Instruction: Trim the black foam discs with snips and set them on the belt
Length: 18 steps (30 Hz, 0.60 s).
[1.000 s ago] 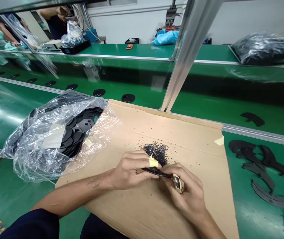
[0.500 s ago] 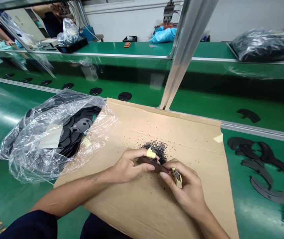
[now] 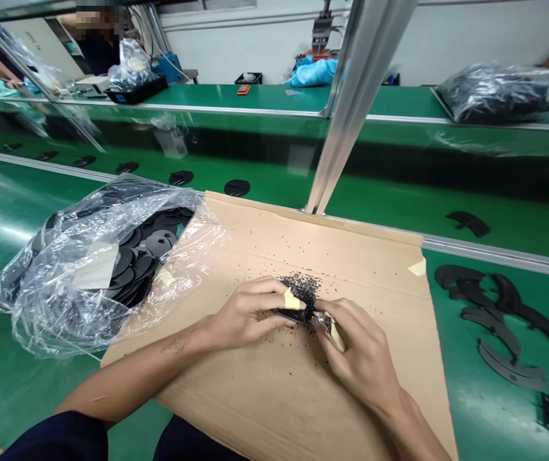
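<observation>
My left hand (image 3: 250, 314) is closed on a dark flat plastic disc (image 3: 292, 315), pinched between thumb and fingers, with yellow tape around one finger. Wrapped in my right hand (image 3: 363, 349) is a small pair of nippers (image 3: 323, 320); their metal jaws are at the disc's right edge, and pale material shows on their handles. Whether the jaws touch the disc I cannot tell. Behind both hands lies a scatter of tiny black plastic bits (image 3: 303, 285) on a cardboard sheet (image 3: 264, 397). Fingers hide most of the disc.
A clear plastic bag (image 3: 57, 282) of black discs (image 3: 127, 269) lies left of the cardboard. Curved black parts (image 3: 495, 326) rest on the green table to the right. Several discs (image 3: 236, 187) line the green strip behind, beyond a metal post (image 3: 351, 115). People stand at the far left.
The disc has turned in my left hand and shows less of its face. My right hand has brought the nippers' jaws up to its edge. The view has shifted slightly.
</observation>
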Each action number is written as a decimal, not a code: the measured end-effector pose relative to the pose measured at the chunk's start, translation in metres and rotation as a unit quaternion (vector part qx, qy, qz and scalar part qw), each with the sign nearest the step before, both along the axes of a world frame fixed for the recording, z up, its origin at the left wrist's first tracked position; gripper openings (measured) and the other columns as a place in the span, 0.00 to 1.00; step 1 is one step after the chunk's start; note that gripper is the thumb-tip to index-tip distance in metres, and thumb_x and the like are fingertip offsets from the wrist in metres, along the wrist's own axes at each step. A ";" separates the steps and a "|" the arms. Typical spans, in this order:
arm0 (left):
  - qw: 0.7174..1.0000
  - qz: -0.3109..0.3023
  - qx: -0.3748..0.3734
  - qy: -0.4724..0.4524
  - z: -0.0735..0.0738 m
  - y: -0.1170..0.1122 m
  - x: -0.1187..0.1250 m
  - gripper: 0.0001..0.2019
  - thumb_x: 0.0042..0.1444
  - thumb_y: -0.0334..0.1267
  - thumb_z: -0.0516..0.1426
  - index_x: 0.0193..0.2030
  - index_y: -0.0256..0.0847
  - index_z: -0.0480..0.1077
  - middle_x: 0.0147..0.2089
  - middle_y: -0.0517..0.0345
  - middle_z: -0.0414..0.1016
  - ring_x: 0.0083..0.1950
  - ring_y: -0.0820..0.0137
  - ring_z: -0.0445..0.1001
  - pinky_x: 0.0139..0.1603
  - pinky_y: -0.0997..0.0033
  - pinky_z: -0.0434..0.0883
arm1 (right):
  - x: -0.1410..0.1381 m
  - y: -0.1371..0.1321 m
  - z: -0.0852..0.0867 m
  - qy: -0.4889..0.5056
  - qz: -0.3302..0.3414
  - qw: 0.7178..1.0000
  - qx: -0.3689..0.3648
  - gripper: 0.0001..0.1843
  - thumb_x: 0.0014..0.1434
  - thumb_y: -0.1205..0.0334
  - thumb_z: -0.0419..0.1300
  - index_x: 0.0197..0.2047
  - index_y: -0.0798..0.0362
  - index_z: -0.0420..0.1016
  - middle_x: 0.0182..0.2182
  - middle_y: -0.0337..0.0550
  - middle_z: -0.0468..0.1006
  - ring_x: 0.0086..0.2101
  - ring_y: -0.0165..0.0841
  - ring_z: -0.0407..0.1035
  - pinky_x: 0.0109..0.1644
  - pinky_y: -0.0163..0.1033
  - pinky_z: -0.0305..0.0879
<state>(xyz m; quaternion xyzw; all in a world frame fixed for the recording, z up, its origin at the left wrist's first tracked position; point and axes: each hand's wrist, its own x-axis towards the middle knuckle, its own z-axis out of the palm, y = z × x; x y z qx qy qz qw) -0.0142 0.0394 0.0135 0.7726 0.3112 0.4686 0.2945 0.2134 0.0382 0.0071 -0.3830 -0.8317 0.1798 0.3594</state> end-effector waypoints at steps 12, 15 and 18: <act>0.999 -0.048 0.002 0.022 0.000 0.001 0.001 0.09 0.63 0.31 0.60 0.50 0.39 0.76 0.41 0.49 0.80 0.41 0.69 0.77 0.41 0.67 0.75 | 0.007 -0.003 0.000 -0.067 0.004 0.995 0.077 0.16 0.64 0.70 0.55 0.53 0.52 0.76 0.34 0.47 0.82 0.31 0.37 0.75 0.34 0.42 0.70; 0.998 -0.053 -0.004 0.028 0.000 0.001 0.001 0.09 0.64 0.31 0.60 0.49 0.39 0.77 0.40 0.50 0.81 0.40 0.68 0.77 0.41 0.67 0.75 | 0.008 -0.003 0.000 -0.072 0.002 0.995 0.073 0.16 0.63 0.71 0.54 0.50 0.52 0.77 0.32 0.45 0.82 0.29 0.36 0.75 0.32 0.40 0.69; 0.998 -0.048 -0.030 0.035 0.000 0.002 0.000 0.10 0.63 0.33 0.61 0.50 0.38 0.76 0.42 0.49 0.80 0.42 0.68 0.77 0.42 0.67 0.75 | 0.009 -0.002 -0.001 -0.080 -0.010 0.994 0.079 0.15 0.63 0.72 0.52 0.47 0.52 0.77 0.30 0.44 0.81 0.27 0.35 0.73 0.30 0.39 0.66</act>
